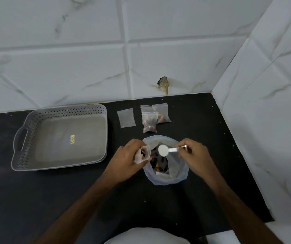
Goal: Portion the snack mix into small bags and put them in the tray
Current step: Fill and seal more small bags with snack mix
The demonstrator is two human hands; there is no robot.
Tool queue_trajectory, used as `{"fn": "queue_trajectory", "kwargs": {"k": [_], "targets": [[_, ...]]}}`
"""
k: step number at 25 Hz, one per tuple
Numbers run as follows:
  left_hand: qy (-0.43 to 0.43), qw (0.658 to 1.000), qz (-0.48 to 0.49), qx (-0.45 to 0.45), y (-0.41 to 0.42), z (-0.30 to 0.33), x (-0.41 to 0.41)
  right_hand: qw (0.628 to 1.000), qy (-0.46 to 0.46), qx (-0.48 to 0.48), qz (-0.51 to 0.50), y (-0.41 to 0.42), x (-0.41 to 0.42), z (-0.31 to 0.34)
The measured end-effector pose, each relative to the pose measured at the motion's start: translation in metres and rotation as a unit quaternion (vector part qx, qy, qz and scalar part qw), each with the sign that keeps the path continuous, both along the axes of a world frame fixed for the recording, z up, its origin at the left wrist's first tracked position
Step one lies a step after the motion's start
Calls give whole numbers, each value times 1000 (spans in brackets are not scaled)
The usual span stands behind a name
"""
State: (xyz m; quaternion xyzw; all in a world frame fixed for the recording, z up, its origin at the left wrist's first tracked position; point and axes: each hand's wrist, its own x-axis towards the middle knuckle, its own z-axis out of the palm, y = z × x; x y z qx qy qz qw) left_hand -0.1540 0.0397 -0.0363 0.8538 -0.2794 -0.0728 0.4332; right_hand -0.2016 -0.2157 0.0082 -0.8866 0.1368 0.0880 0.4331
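My left hand [127, 157] grips a small clear bag [143, 154] held open, with some snack mix inside it. My right hand [192, 154] pinches the handle of a white measuring spoon [164, 150], whose bowl looks empty and hovers over the large open bag of snack mix [165, 176]. Behind the large bag lie filled small bags [149, 123] [162, 114] and one flat, nearly empty small bag [126, 118]. The grey perforated tray [26, 155] stands at the left with no bags in it.
The black countertop [70, 199] meets white tiled walls at the back and right. A small yellow sticker [72, 139] sits on the tray floor. A brownish mark [164, 84] is on the back wall.
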Motion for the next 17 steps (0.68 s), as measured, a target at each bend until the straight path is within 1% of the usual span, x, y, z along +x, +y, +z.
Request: {"fn": "queue_trajectory", "kwargs": {"k": [2,3,4,5,6,7,8,9,10,11,12,13,15,17], "targets": [[-27,998,-26,50,-2,-5,1,994,27,-81,70,14,13,-23],[-41,996,-30,73,-3,-7,1,988,81,-103,80,27,28,-34],[-48,995,-29,87,-5,-9,0,986,98,-99,95,30,28,-41],[-45,995,-24,88,-6,-11,0,968,133,-186,101,31,34,-54],[-33,996,-21,79,-7,-13,-1,949,212,-198,124,35,42,-67],[-18,998,-17,65,-7,-14,-2,949,234,-182,110,40,48,-72],[-2,999,-12,52,-7,-15,-3,956,192,-171,141,38,41,-77],[11,999,-6,39,-5,-15,-3,954,119,-239,138,49,35,-71],[21,999,3,30,-3,-15,-3,946,19,-297,132,57,42,-62],[28,999,13,22,0,-15,-3,927,-61,-336,155,52,37,-60],[33,999,25,14,2,-14,-3,923,-87,-339,158,42,31,-56],[38,999,34,2,3,-13,-2,921,-89,-347,152,37,31,-52],[40,998,50,-26,3,-10,0,926,-82,-331,161,39,35,-51],[39,997,56,-36,1,-10,-1,941,-74,-277,183,42,35,-51]]}}
